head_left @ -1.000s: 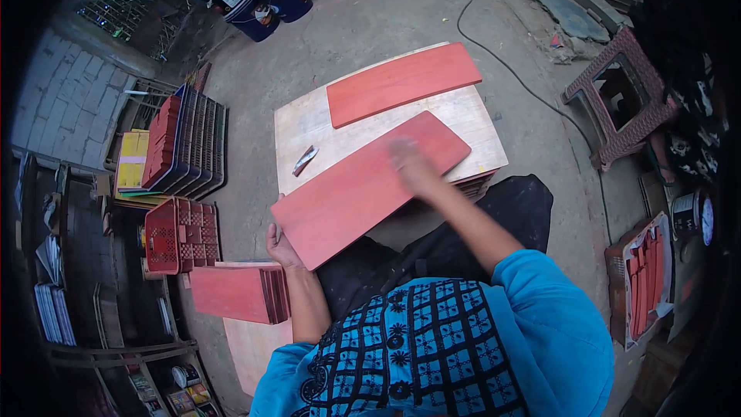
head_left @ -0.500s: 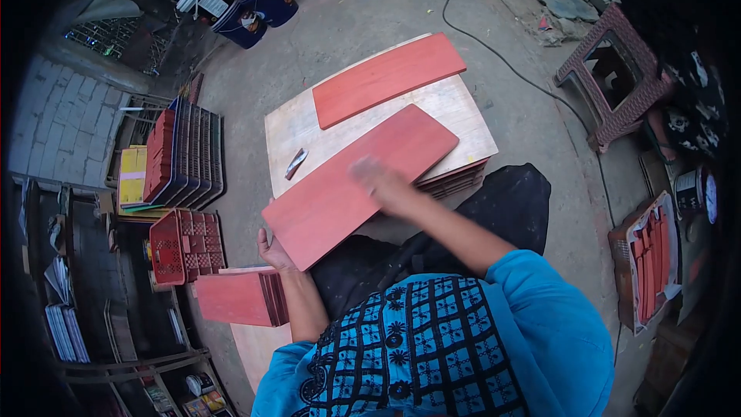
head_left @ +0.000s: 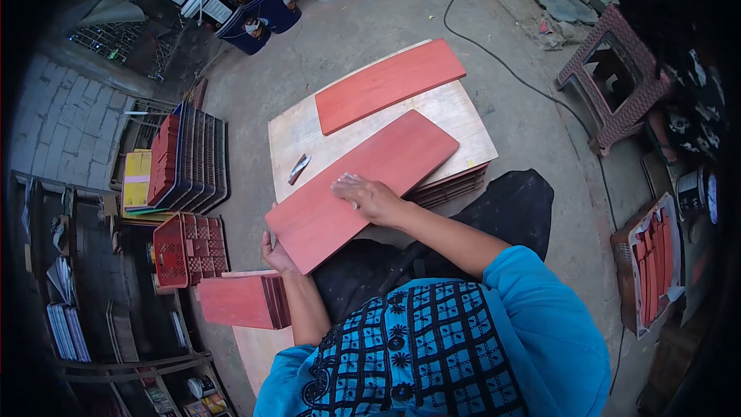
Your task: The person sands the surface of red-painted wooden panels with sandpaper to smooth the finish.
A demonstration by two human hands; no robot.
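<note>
A long red wooden board (head_left: 409, 150) lies slanted, its far part over a plywood-topped stack and its near end over my lap. My left hand (head_left: 278, 253) grips the board's near left end, thumb at the edge and fingers partly hidden below. Pressed on the board's face is my right hand (head_left: 370, 199), with a pale folded piece, apparently sandpaper, mostly hidden under the fingers. A second red board (head_left: 390, 86) rests on the plywood top (head_left: 289, 139) farther away. Near the first board's left edge lies a small folded strip (head_left: 299, 169), grey and brown.
Stacked red boards (head_left: 235, 301) stand at my left, near a red plastic crate (head_left: 189, 251) and a dark crate (head_left: 202, 158) with red pieces. Paint buckets (head_left: 247, 27) stand at the back left. At right are a plastic stool (head_left: 614, 81), a cable (head_left: 517, 69) and a box of red pieces (head_left: 652, 262).
My right hand has slid left and slightly down along the board. The left hand keeps its hold on the board's end. The view has shifted slightly.
</note>
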